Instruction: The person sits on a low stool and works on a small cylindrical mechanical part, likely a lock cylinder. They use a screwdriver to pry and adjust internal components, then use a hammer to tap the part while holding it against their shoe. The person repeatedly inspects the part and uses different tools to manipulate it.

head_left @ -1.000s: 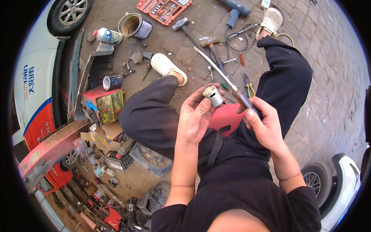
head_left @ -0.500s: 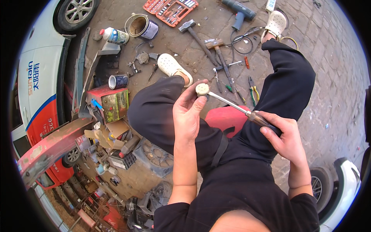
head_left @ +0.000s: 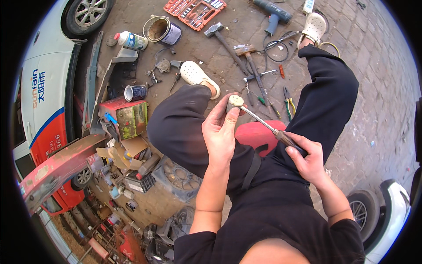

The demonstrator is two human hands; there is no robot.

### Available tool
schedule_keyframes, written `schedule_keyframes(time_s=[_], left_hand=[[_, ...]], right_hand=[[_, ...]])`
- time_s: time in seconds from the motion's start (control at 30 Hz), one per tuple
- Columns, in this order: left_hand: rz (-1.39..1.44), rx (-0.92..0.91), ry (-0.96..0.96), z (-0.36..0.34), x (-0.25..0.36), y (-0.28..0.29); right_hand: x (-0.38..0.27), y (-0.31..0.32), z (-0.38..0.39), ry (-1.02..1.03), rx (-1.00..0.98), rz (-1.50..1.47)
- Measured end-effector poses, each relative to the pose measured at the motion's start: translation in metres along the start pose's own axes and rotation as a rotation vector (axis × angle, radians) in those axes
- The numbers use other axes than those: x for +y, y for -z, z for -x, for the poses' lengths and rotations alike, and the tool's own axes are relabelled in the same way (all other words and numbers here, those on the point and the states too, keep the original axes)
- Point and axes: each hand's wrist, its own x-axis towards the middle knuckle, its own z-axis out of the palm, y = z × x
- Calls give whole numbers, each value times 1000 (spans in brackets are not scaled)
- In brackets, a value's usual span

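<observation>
Between the thumb and fingers of my left hand (head_left: 220, 140) is a small round part (head_left: 236, 100) with a pale, cream-coloured face. My right hand (head_left: 310, 160) grips a screwdriver (head_left: 289, 140) by its dark brown handle. Its metal shaft slants up and left, and the tip meets the edge of the round part; whether it is wedged in or only resting there, I cannot tell. Both hands are above my lap, over a red seat (head_left: 256, 133) between my legs.
Ahead lie a sledgehammer (head_left: 228, 45), a wooden-handled hammer (head_left: 255, 70), pliers (head_left: 288, 102), a heat gun (head_left: 273, 16) and an orange socket set (head_left: 196, 13). Paint cans (head_left: 170, 33) and a red-capped bottle (head_left: 132, 41) stand left. Cars (head_left: 48, 88) flank both sides.
Both hands have come slightly closer together: the left shifted right with the round part, the right moved left and a little down with the screwdriver. The grips look the same.
</observation>
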Motion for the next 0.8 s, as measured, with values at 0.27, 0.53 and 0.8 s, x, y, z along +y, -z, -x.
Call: schedule_keyframes(time_s=[0.27, 0.53, 0.8], left_hand=[[-14, 13, 1, -5, -10, -1], [77, -87, 212, -33, -20, 17], [420, -179, 390, -46, 6, 48]], right_hand=[[9, -27, 12, -64, 129, -83], [2, -14, -14, -37, 89, 90], [-51, 58, -53, -350, -222, 76]])
